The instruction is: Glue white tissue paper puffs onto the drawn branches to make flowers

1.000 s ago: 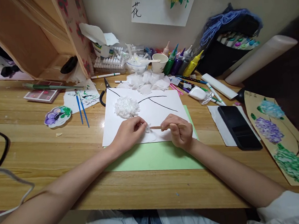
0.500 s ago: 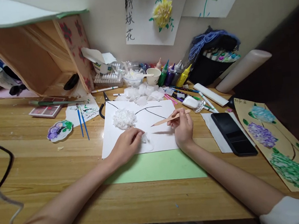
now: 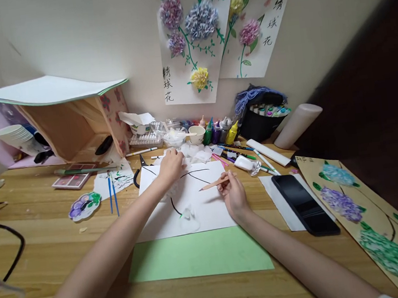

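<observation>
My left hand (image 3: 172,166) reaches over the paper to a pile of white tissue paper pieces (image 3: 201,152). Its fingers are curled down at the pile's near edge, and the fingertips are hidden. In my right hand (image 3: 235,197) is a plain wooden pencil (image 3: 211,184), its tip pointing left above the white drawing paper (image 3: 206,214). Dark curved stem lines run across that sheet. A white ruffled tissue flower (image 3: 164,195) is mostly covered by my left wrist. Nearer me on the sheet lies a loose tissue piece (image 3: 189,214) with a small crumpled middle.
Green paper (image 3: 199,255) lies under the sheet. Left are a paint palette (image 3: 84,206), blue brushes (image 3: 110,194) and black-handled scissors (image 3: 137,178). Behind stand a paper cup (image 3: 196,135) and paint bottles (image 3: 216,134). A phone (image 3: 305,204) and flower picture (image 3: 355,218) lie right.
My left hand has left the loose tissue on the sheet and moved forward to the tissue pile. My right hand still holds the pencil. The view has tilted up, showing more wall pictures.
</observation>
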A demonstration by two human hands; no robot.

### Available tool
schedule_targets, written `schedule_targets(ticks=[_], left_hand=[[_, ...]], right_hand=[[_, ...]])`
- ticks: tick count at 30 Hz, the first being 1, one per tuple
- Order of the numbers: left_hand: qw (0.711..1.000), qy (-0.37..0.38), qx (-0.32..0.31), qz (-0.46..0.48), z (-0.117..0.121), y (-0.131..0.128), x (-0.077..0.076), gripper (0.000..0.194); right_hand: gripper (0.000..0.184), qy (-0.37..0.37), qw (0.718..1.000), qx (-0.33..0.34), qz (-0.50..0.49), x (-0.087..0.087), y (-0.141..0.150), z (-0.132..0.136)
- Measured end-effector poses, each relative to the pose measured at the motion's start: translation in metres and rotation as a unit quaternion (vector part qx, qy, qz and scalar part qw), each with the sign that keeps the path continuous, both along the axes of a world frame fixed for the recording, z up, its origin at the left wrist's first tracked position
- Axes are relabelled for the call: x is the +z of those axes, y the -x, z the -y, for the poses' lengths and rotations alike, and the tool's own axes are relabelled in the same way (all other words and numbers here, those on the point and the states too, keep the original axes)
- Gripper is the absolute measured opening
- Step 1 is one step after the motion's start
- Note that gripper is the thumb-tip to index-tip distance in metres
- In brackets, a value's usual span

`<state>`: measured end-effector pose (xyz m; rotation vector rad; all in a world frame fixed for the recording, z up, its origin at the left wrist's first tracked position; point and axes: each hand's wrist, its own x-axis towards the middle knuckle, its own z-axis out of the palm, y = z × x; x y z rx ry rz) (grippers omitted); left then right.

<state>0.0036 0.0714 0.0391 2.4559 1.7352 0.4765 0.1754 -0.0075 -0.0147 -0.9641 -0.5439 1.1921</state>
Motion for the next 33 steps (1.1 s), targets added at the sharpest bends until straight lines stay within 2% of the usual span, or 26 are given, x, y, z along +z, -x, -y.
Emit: schedule_targets(ticks=[2,5,14,22,33], left_hand=[[1.000,0.018,-0.006,0.003,-0.016,-0.001,-0.005,0.019],[0.999,0.032,-0.001,0.021,-0.024,0.002,-0.007,0.011],[0.994,0.031,0.011,0.101,-0.022,0.016,0.005,0.014],[0.992,0.039,-0.036,0.118,-0.024,0.019,-0.002,0.017],[0.988,0.024,-0.078,0.133,-0.025,0.019,0.003,0.015]], right_hand=[[0.034,0.001,1.000,0.001,0.001,0.000,0.000,0.000],[0.033,-0.004,1.000,0.004,0.001,-0.001,0.000,-0.001],[0.035,-0.009,1.000,0.017,0.021,0.002,0.001,0.000],[0.034,0.003,1.000,0.009,0.019,0.002,0.001,0.001],[0.034,-0.011,0.999,0.021,0.037,-0.001,0.001,0.000]])
